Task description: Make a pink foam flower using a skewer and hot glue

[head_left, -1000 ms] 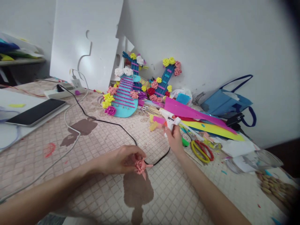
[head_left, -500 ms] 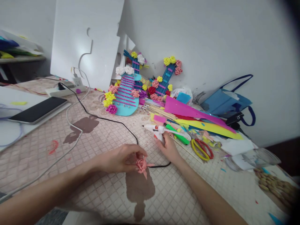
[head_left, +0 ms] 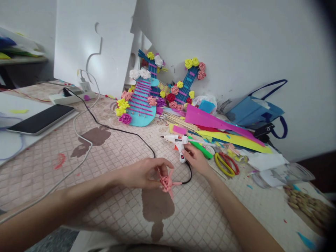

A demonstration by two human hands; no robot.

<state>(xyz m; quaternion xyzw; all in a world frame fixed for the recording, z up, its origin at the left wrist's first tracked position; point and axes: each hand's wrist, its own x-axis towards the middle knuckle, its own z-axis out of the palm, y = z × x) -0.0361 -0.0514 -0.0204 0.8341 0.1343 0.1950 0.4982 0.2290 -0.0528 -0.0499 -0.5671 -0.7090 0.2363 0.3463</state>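
My left hand point(head_left: 151, 172) pinches a pink paper rose point(head_left: 166, 183) between thumb and fingers, just above the table. Narrow pink strips stick out from the rose's underside and right side. My right hand point(head_left: 197, 159) has its fingers closed at the handle of a white hot glue gun point(head_left: 179, 141). The gun's dark nozzle points left, and a clear glue stick point(head_left: 201, 141) extends from its rear. A black cord point(head_left: 191, 173) leaves the bottom of the handle and curves toward the rose.
Flower-covered craft guitars point(head_left: 143, 105) lean at the back. Right of the gun lie a green cutter point(head_left: 201, 148), scissors point(head_left: 224, 165), coloured sheets point(head_left: 217, 127) and thin sticks point(head_left: 181, 122). A tablet point(head_left: 42, 119) and power strip point(head_left: 70, 98) are left; a blue bag point(head_left: 254, 112) stands behind right.
The glue gun has turned more upright in my right hand, and its handle and red switch now show. My left hand has carried the rose slightly right. The view has shifted a little.
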